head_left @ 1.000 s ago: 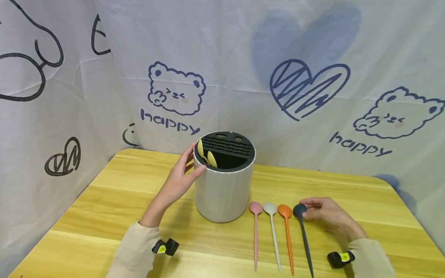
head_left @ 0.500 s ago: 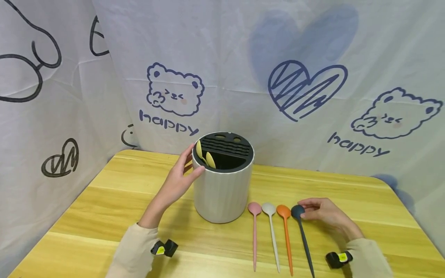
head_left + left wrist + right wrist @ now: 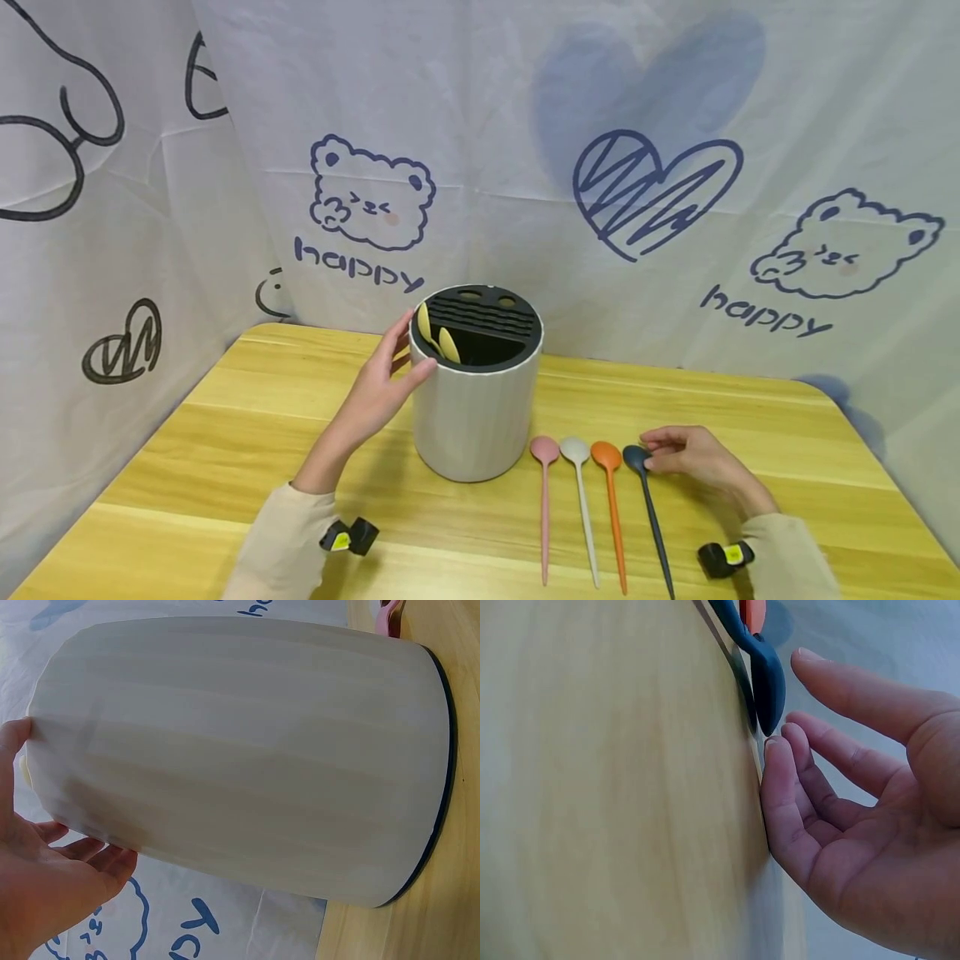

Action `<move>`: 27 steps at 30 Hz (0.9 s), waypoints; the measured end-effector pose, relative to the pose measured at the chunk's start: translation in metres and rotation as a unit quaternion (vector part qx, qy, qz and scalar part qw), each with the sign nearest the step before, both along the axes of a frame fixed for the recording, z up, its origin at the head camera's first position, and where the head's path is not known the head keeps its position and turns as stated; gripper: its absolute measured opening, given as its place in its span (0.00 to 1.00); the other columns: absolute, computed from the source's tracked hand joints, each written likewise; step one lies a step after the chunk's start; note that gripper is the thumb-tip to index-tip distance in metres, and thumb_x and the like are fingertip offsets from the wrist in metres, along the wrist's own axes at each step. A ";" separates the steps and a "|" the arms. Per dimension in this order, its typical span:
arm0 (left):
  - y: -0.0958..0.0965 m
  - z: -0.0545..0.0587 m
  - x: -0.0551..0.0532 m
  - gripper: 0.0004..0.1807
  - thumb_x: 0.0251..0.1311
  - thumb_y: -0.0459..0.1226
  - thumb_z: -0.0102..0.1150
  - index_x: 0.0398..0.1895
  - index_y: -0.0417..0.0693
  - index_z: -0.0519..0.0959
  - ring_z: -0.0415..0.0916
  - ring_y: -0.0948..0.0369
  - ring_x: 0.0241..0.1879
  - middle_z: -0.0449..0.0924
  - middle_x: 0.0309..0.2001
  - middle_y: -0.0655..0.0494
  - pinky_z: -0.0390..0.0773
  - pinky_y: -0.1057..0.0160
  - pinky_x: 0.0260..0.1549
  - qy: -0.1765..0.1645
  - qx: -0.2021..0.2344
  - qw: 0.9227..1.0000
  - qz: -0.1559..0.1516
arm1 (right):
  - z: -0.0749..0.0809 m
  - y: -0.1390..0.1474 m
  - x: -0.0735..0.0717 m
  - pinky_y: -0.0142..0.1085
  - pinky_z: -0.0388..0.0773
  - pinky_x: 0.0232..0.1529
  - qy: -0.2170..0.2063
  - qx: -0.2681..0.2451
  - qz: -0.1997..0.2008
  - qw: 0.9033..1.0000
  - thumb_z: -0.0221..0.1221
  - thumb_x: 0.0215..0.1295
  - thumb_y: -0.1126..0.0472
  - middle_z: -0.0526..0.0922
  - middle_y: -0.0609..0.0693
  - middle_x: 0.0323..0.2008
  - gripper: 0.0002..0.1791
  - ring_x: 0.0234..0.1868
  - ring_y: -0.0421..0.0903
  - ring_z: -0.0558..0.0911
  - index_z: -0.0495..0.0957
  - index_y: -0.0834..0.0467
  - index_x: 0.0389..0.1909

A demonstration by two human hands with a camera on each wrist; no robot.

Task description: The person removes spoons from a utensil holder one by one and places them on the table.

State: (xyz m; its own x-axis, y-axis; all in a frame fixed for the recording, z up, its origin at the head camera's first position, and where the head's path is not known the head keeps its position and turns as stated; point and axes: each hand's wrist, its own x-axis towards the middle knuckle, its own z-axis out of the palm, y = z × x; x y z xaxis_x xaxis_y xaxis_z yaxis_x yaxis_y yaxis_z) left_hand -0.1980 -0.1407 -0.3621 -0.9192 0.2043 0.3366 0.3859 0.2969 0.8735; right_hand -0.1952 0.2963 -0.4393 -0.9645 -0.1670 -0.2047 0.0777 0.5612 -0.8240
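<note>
A pale ribbed utensil holder (image 3: 474, 425) with a black slotted top stands on the table. Two yellow spoons (image 3: 448, 345) lean in its front opening. My left hand (image 3: 378, 392) rests against its left side, thumb at the front rim and fingers farther back; the left wrist view shows the fingertips touching the wall. Right of the holder lie a pink spoon (image 3: 545, 452), a white spoon (image 3: 576, 452), an orange spoon (image 3: 607, 456) and a dark blue spoon (image 3: 654, 517). My right hand (image 3: 697, 458) is at the dark blue bowl, its thumb apart from the spoon in the right wrist view.
The wooden table (image 3: 217, 467) runs back to a white printed cloth (image 3: 510, 233) hanging behind it and on both sides. A black wrist camera (image 3: 724, 560) sits at the right sleeve, and another black camera (image 3: 349, 536) at the left.
The head view has shifted slightly, so everything appears a little farther left. Both hands keep about the same places beside the utensil holder and the dark blue spoon.
</note>
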 end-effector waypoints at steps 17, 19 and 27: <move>0.001 0.001 0.000 0.39 0.68 0.43 0.53 0.77 0.45 0.47 0.51 0.48 0.71 0.49 0.75 0.45 0.57 0.47 0.67 -0.003 -0.005 1.000 -0.001 | 0.007 -0.001 0.003 0.42 0.82 0.43 0.045 0.000 -0.005 0.999 0.53 0.73 0.58 0.77 0.66 0.51 0.27 0.48 0.55 0.79 0.66 0.73 0.63; 0.001 0.002 0.000 0.39 0.68 0.44 0.53 0.77 0.46 0.47 0.51 0.48 0.71 0.49 0.75 0.45 0.57 0.47 0.67 -0.002 -0.005 1.000 0.000 | 0.012 -0.006 0.005 0.42 0.82 0.43 0.070 0.005 -0.004 0.998 0.53 0.73 0.57 0.76 0.66 0.51 0.27 0.48 0.56 0.78 0.66 0.73 0.63; 0.001 0.001 -0.001 0.39 0.68 0.43 0.53 0.77 0.47 0.47 0.51 0.49 0.71 0.49 0.75 0.45 0.57 0.48 0.67 -0.003 -0.003 1.000 0.000 | 0.033 -0.030 0.014 0.43 0.82 0.42 0.159 0.035 0.003 0.987 0.56 0.70 0.58 0.79 0.63 0.49 0.25 0.46 0.55 0.79 0.70 0.71 0.61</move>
State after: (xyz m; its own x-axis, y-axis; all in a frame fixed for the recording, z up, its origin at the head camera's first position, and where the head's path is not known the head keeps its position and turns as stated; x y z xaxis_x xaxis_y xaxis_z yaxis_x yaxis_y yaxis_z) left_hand -0.1986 -0.1402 -0.3609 -0.9211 0.2059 0.3305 0.3811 0.3032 0.8734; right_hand -0.1808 0.2668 -0.4061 -0.9810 -0.1687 0.0963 -0.1813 0.6181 -0.7649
